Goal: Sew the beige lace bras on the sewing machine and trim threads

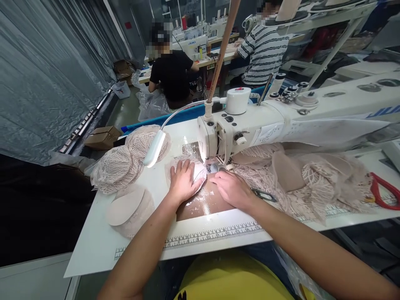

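Observation:
My left hand (pixel 183 181) lies flat with spread fingers on a pale fabric cup piece (pixel 199 174), pressing it against the bed beside the needle area of a white sewing machine (pixel 215 137). Lace (pixel 175 163) shows around the piece under my fingers. On the brown plate (pixel 200 204), just right of the needle, rests my right hand (pixel 234 188), its fingers curled and drawn together. Whatever those fingers may hold is hidden. Behind my right wrist lies a small dark metal tool (pixel 265 195), probably thread snips.
Lace cup pieces (pixel 112 168) are stacked at left, with a beige cup (pixel 125 207) nearer me. Lace fabric (pixel 281 171) heaps at right beside red-handled scissors (pixel 386 191). A lamp (pixel 154 149) overhangs the table. Two people sit at machines beyond.

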Action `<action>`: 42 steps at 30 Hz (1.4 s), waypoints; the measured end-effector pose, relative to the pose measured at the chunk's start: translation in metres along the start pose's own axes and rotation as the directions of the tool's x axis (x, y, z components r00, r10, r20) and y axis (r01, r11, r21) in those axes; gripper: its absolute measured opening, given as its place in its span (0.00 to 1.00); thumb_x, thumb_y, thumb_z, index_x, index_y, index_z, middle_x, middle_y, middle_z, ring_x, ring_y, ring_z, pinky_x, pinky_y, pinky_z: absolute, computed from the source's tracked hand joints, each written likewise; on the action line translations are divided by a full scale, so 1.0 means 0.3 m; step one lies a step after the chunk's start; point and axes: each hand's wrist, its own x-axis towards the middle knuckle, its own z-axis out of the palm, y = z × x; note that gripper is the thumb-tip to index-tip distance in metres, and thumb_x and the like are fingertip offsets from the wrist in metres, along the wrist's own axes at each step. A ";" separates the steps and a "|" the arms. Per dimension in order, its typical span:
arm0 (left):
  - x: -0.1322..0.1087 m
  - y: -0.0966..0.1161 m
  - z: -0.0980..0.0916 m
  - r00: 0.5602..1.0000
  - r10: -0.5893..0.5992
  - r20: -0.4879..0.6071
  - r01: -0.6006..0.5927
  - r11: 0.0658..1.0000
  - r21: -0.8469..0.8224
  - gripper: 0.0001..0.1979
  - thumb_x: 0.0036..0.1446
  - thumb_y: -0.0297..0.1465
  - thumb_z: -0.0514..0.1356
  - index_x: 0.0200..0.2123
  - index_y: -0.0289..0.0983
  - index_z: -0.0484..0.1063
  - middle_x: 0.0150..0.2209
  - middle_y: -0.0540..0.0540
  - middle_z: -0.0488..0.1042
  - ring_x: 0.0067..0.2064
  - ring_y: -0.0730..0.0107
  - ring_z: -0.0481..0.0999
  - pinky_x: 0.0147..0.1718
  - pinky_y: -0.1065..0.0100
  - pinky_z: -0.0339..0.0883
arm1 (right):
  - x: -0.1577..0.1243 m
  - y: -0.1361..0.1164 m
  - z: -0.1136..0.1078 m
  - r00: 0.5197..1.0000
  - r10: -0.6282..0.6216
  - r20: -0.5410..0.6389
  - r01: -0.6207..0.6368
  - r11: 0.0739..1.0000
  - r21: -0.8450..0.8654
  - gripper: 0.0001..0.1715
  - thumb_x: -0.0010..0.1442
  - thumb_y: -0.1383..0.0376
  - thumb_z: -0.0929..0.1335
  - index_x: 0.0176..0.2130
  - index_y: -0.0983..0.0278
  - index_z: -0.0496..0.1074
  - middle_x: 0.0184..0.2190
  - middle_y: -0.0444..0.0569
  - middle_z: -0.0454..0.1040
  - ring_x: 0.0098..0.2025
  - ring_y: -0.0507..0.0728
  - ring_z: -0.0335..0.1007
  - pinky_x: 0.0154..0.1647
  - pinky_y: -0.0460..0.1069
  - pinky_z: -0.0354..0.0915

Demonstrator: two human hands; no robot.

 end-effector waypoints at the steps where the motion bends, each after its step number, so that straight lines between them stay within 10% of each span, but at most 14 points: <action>1: -0.007 -0.002 -0.012 1.000 0.011 0.026 -0.010 1.000 -0.022 0.32 0.58 0.48 0.51 0.60 0.36 0.59 0.65 0.39 0.54 0.66 0.42 0.47 0.60 0.39 0.41 | -0.001 0.002 -0.001 1.000 -0.006 -0.011 0.006 1.000 0.024 0.19 0.57 0.75 0.60 0.41 0.64 0.76 0.35 0.51 0.74 0.37 0.56 0.68 0.39 0.49 0.63; 3: -0.034 0.001 -0.044 0.982 0.144 0.124 -0.131 0.986 -0.103 0.31 0.57 0.47 0.53 0.60 0.37 0.60 0.65 0.40 0.53 0.66 0.42 0.46 0.61 0.39 0.39 | -0.005 0.009 -0.004 0.999 -0.010 -0.037 0.012 0.997 0.079 0.19 0.58 0.74 0.60 0.42 0.64 0.75 0.36 0.51 0.75 0.38 0.55 0.69 0.40 0.48 0.64; 8: -0.144 0.034 -0.112 0.779 0.592 0.207 -0.472 0.770 -0.429 0.23 0.56 0.42 0.58 0.54 0.42 0.69 0.61 0.46 0.62 0.65 0.51 0.53 0.63 0.48 0.45 | -0.010 0.023 -0.020 0.997 -0.008 -0.080 0.021 0.985 0.169 0.17 0.59 0.73 0.61 0.41 0.64 0.75 0.38 0.50 0.75 0.39 0.55 0.70 0.42 0.48 0.65; 13: -0.168 0.022 -0.100 0.957 0.289 -0.038 -0.272 0.838 -0.473 0.16 0.61 0.34 0.52 0.48 0.39 0.73 0.51 0.42 0.72 0.55 0.61 0.68 0.55 0.58 0.63 | -0.010 0.021 -0.030 0.996 -0.057 -0.063 0.070 0.975 0.213 0.18 0.58 0.73 0.60 0.42 0.65 0.75 0.36 0.50 0.74 0.38 0.54 0.68 0.41 0.48 0.64; 17: -0.105 0.009 -0.073 0.990 0.137 -0.044 -0.143 0.902 -0.409 0.16 0.57 0.30 0.54 0.48 0.37 0.71 0.46 0.41 0.74 0.46 0.61 0.73 0.47 0.62 0.68 | -0.010 0.016 -0.034 0.978 -0.208 -0.025 0.208 0.958 0.198 0.16 0.57 0.73 0.62 0.40 0.64 0.75 0.32 0.48 0.71 0.36 0.54 0.63 0.37 0.48 0.60; 22: -0.034 0.023 -0.070 0.966 0.137 0.221 -0.011 0.870 -0.492 0.05 0.50 0.28 0.57 0.32 0.37 0.71 0.21 0.52 0.65 0.24 0.71 0.65 0.24 0.70 0.60 | -0.013 0.019 -0.035 0.969 -0.241 0.061 0.235 0.968 0.091 0.12 0.57 0.72 0.63 0.34 0.63 0.75 0.28 0.47 0.66 0.34 0.55 0.58 0.34 0.48 0.55; 31: 0.035 -0.050 -0.074 0.891 0.220 0.397 0.227 0.540 -0.810 0.19 0.45 0.39 0.65 0.23 0.36 0.58 0.22 0.53 0.62 0.23 0.78 0.62 0.24 0.74 0.58 | -0.014 0.024 -0.034 0.973 -0.217 0.081 0.209 0.973 0.093 0.11 0.60 0.68 0.63 0.34 0.63 0.76 0.28 0.47 0.66 0.35 0.54 0.57 0.37 0.48 0.54; 35: 0.024 -0.112 -0.123 0.960 0.053 0.275 0.200 0.560 -0.804 0.17 0.47 0.36 0.63 0.23 0.37 0.56 0.22 0.55 0.60 0.24 0.79 0.61 0.25 0.74 0.57 | -0.016 0.024 -0.030 0.977 -0.192 0.090 0.183 0.978 0.097 0.12 0.59 0.70 0.64 0.37 0.62 0.76 0.28 0.47 0.66 0.35 0.54 0.57 0.37 0.48 0.55; 39: -0.051 -0.081 -0.171 0.980 -0.169 -0.108 0.064 0.773 -0.631 0.05 0.54 0.31 0.58 0.29 0.38 0.64 0.27 0.52 0.66 0.28 0.74 0.66 0.29 0.72 0.62 | -0.017 0.026 -0.024 0.980 -0.183 0.074 0.177 0.981 0.084 0.12 0.58 0.72 0.63 0.36 0.63 0.76 0.29 0.47 0.66 0.35 0.54 0.57 0.35 0.47 0.54; 42: -0.108 0.009 -0.149 0.993 0.073 -0.096 -0.110 0.875 -0.472 0.06 0.59 0.31 0.54 0.36 0.38 0.69 0.36 0.45 0.74 0.38 0.67 0.73 0.40 0.66 0.68 | -0.016 0.030 -0.024 0.985 -0.164 0.062 0.159 0.985 0.073 0.10 0.58 0.71 0.63 0.31 0.64 0.74 0.29 0.47 0.66 0.34 0.54 0.58 0.36 0.48 0.55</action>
